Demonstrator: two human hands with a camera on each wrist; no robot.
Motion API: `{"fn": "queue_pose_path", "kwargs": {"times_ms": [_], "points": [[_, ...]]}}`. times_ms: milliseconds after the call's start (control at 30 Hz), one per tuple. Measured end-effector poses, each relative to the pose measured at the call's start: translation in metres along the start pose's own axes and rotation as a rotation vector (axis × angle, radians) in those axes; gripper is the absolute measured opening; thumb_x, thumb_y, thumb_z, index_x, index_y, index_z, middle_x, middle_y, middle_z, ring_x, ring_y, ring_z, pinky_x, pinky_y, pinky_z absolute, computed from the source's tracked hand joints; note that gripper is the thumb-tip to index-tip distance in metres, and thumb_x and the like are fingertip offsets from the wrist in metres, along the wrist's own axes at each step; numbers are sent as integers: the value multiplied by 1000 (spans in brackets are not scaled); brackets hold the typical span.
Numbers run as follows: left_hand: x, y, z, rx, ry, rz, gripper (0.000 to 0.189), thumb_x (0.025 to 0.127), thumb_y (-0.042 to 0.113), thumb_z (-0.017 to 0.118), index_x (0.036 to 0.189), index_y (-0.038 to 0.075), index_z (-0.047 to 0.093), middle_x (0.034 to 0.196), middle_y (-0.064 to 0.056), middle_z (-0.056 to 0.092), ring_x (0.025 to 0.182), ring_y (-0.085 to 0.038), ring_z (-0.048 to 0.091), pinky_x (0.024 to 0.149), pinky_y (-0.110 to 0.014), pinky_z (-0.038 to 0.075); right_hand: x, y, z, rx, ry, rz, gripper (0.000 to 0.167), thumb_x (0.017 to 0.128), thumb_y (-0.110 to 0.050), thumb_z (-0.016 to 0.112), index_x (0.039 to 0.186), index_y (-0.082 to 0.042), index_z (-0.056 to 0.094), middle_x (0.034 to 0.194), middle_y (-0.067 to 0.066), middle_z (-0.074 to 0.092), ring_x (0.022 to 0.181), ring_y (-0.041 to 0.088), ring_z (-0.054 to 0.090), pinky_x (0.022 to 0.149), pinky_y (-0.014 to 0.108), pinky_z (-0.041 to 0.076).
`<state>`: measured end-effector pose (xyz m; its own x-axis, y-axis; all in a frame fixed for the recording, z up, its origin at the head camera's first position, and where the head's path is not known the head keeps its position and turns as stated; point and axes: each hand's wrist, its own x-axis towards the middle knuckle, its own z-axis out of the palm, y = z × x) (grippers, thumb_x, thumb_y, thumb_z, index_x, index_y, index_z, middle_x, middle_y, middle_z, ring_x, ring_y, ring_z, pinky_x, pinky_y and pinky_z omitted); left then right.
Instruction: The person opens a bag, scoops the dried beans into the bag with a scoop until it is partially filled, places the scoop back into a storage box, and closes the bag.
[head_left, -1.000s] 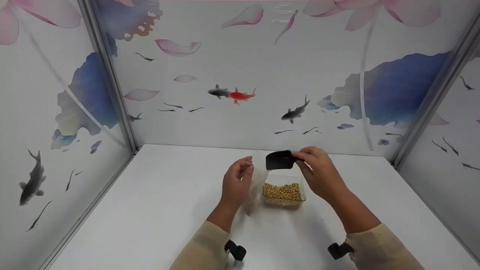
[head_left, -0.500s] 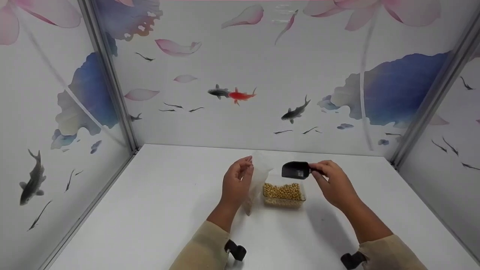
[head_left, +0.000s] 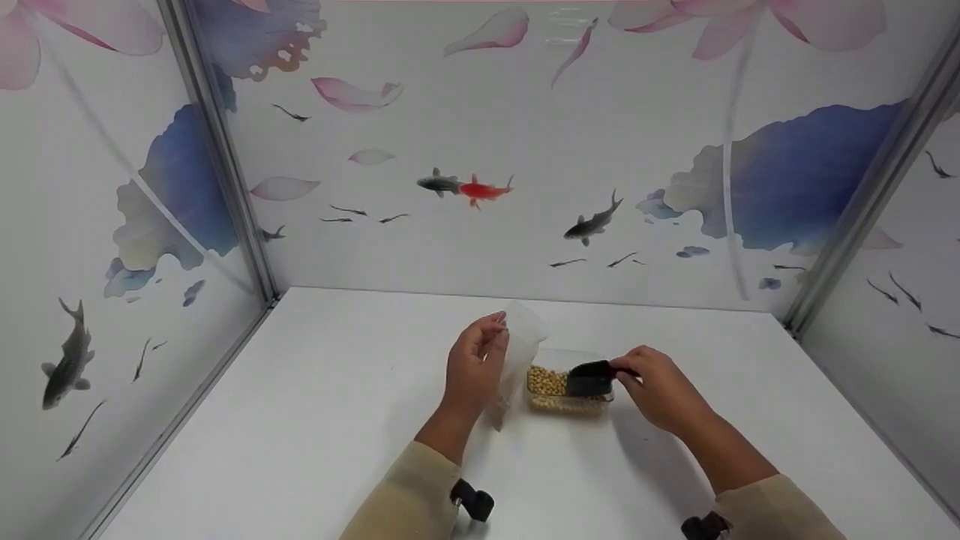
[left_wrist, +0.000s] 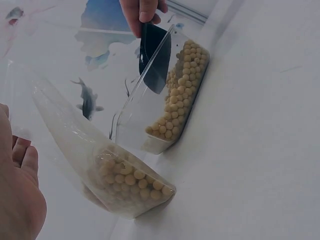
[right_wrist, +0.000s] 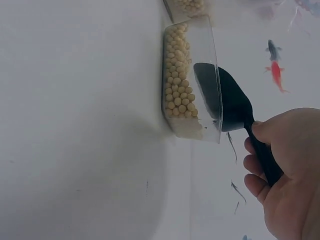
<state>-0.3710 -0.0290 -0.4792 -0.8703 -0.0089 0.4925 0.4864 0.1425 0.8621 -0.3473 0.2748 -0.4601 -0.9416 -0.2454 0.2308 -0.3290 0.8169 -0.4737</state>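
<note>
My right hand (head_left: 660,386) grips the handle of a black scoop (head_left: 589,379), whose blade dips inside the rim of a clear rectangular container (right_wrist: 206,37). Round yellow beans (left_wrist: 182,95), which look like soybeans, fill the lower part of that container. In the right wrist view the blade's tip stands just above the beans. My left hand (head_left: 476,360) pinches the upper edge of a clear plastic bag (left_wrist: 70,117) at the container's left. Some beans (left_wrist: 132,182) lie in the bottom of the bag, which touches the table.
A white table (head_left: 337,405) carries the container and bag. Behind it rises a white panel (head_left: 450,255) printed with fish and petals, and similar panels stand on both sides with metal posts (head_left: 225,157) at the corners.
My right hand has moved the scoop away from the bag's mouth, rightward and down into the container. The left hand and the bag have stayed nearly still.
</note>
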Motion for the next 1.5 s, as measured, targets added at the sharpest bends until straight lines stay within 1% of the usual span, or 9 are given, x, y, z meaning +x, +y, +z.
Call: {"fn": "queue_pose_path", "kwargs": {"times_ms": [133,200,433,567,700,933,1100,1333,1500], "points": [[0,0,0,-8,-1,5,20,112,31,59,124,16,67,152,3,63,142,-15,61,121,-33,50,0,-5,3,-39,-20,-39,22,104,-3,67,124,-4,77,115,10,69,108,29,68,87,43,62],[0,-1,0,-13,-3,14,21,112,30,59,124,15,67,152,2,63,143,-16,61,121,-33,50,0,-6,4,-61,-25,-45,22,103,-2,68,123,-4,78,114,9,69,107,28,68,87,43,62],[0,-1,1,-7,-7,26,19,112,29,60,124,16,66,152,2,63,142,-15,61,119,-30,51,4,-9,11,-111,-25,-63,24,103,-1,68,125,-4,77,113,8,69,108,29,67,91,45,62],[-1,0,1,-13,-19,22,21,112,29,59,126,15,66,152,0,62,142,-16,62,120,-31,51,8,-9,19,-82,-41,-86,29,103,-1,67,131,-5,76,114,8,69,109,28,67,90,44,62],[-1,0,1,-22,-20,14,22,112,28,58,127,14,66,152,-1,62,141,-17,62,120,-31,51,14,-9,27,-36,-57,-92,29,103,-4,68,131,-6,76,116,8,69,111,27,68,92,45,61],[-1,0,1,-24,-22,10,22,112,30,59,124,14,66,152,0,63,143,-16,61,120,-32,51,19,-8,40,64,-81,0,27,106,-8,66,131,-10,75,124,6,70,121,29,68,102,51,59],[-1,-1,2,-31,-26,6,21,112,30,59,124,15,66,153,0,62,142,-16,61,120,-31,51,19,-8,44,112,-85,38,28,108,-13,65,134,-14,74,128,5,69,125,28,66,106,53,57],[-1,0,2,-34,-21,10,19,112,28,59,123,15,67,151,0,63,142,-16,61,119,-30,51,18,-5,49,195,-36,66,28,109,-16,62,135,-14,73,130,6,69,125,27,65,106,51,55],[-2,1,1,-35,-27,12,21,112,29,59,125,14,66,152,0,63,143,-17,61,120,-31,51,17,-4,51,200,-15,65,28,109,-17,62,136,-13,73,131,6,68,127,28,64,107,53,55]]}}
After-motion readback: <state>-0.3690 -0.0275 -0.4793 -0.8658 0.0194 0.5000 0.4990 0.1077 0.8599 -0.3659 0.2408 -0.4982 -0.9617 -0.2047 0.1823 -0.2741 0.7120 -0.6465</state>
